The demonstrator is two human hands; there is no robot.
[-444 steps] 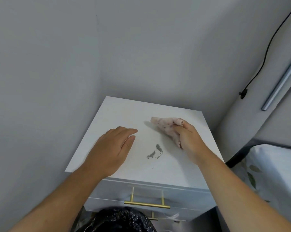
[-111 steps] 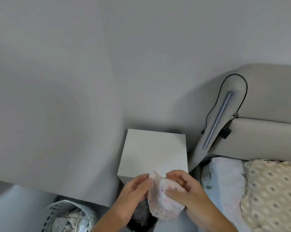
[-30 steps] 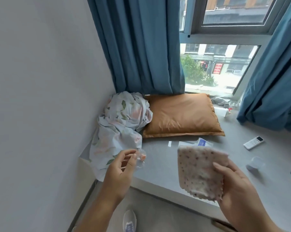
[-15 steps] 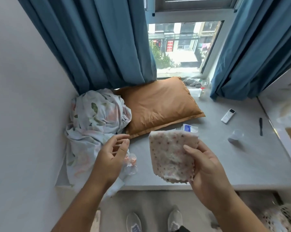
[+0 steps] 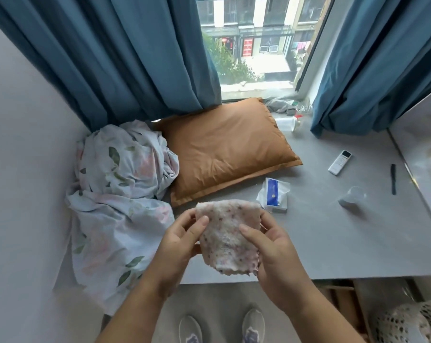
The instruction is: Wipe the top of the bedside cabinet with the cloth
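Note:
The cloth (image 5: 225,233), pale with small dark and pink spots, hangs spread out in front of me over the front edge of a grey window ledge (image 5: 333,243). My left hand (image 5: 179,246) pinches its upper left edge. My right hand (image 5: 271,251) grips its right side with the thumb across the front. The bedside cabinet is not in view.
An orange pillow (image 5: 224,147) and a crumpled floral sheet (image 5: 118,194) lie on the ledge at left. A white and blue packet (image 5: 274,194), a remote (image 5: 339,162), a black pen (image 5: 393,179) and a small clear cup (image 5: 353,196) lie at right. Blue curtains (image 5: 125,53) flank the window.
My left hand has come in from the left and taken the cloth's upper left edge; before, only my right hand held it. The view has shifted slightly right along the ledge.

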